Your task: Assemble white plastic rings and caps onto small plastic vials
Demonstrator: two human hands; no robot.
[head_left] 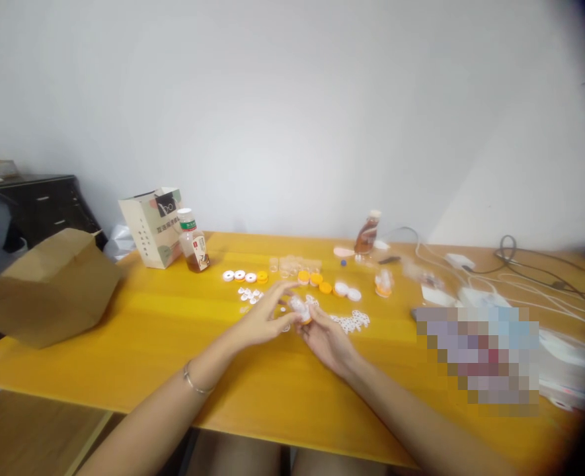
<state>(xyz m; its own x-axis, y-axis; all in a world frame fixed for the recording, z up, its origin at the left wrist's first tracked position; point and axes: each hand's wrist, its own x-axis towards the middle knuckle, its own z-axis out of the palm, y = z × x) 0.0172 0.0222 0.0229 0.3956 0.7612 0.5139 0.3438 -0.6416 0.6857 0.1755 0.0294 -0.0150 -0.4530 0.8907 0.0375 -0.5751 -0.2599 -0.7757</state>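
Observation:
Above the middle of the table, my right hand (328, 335) is closed on a small clear plastic container with an orange rim (301, 308). My left hand (264, 314) is beside it with fingers stretched and apart; its thumb reaches the container's near side, and whether it touches is blurred. Small white pieces (250, 295) lie beyond my left hand, and a pile of white perforated pieces (352, 322) spreads to the right of my right hand. White ring-shaped lids (239, 275) and orange lids (316, 279) stand in rows behind, along with clear cups (295, 266).
A brown paper bag (49, 287) stands at the left, near a printed carton bag (151, 228) and a drink bottle (193, 241). Another bottle (366, 233) is at the back. Cables (510, 264) and a pixelated object (480, 357) cover the right side.

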